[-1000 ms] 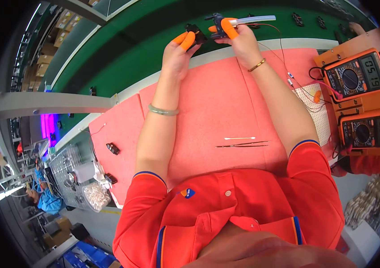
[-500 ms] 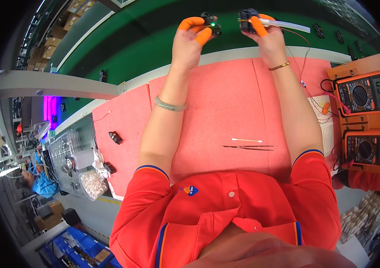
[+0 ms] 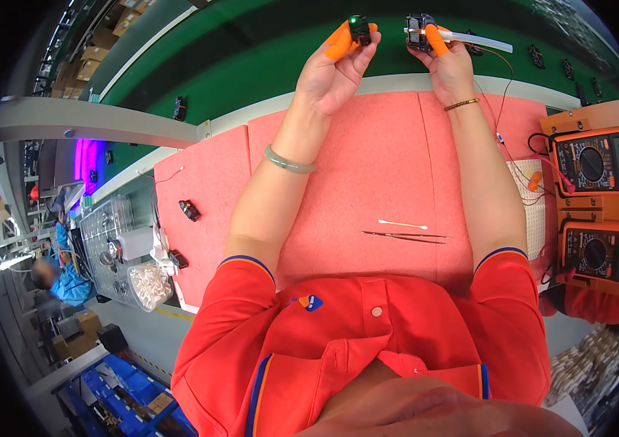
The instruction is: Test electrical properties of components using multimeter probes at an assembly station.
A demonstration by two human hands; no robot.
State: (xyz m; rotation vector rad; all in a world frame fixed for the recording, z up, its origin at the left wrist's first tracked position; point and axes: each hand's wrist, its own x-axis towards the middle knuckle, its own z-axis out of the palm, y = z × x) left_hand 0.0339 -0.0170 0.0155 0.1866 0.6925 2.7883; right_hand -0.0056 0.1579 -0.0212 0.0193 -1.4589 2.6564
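Note:
My left hand (image 3: pixel 327 76), with orange finger cots, is closed on a small black electronic module (image 3: pixel 359 35) with a green light lit on it. To its right my right hand (image 3: pixel 451 73), also in orange finger cots, grips a second black module (image 3: pixel 416 35) with a small amber light. A translucent white tube-like probe (image 3: pixel 478 39) with thin wires sticks out rightward from that hand; how it meets the module is hidden by the fingers. Both hands are over the green belt (image 3: pixel 251 73). Nearer me, a cotton swab (image 3: pixel 402 224) and dark tweezers (image 3: pixel 405 237) lie on the pink mat (image 3: pixel 353 167).
Two multimeters (image 3: pixel 602 162) stand at the right beside a white perforated board (image 3: pixel 531 211). Black modules (image 3: pixel 536 56) sit along the belt, and another module (image 3: pixel 189 210) is on the mat's left. A tub of swabs (image 3: pixel 151 285) and a grey post (image 3: pixel 98 131) are left.
My left hand has shifted right and turned, bringing its module nearer the right hand. The right hand has moved slightly right with its module. The upper multimeter's reading differs.

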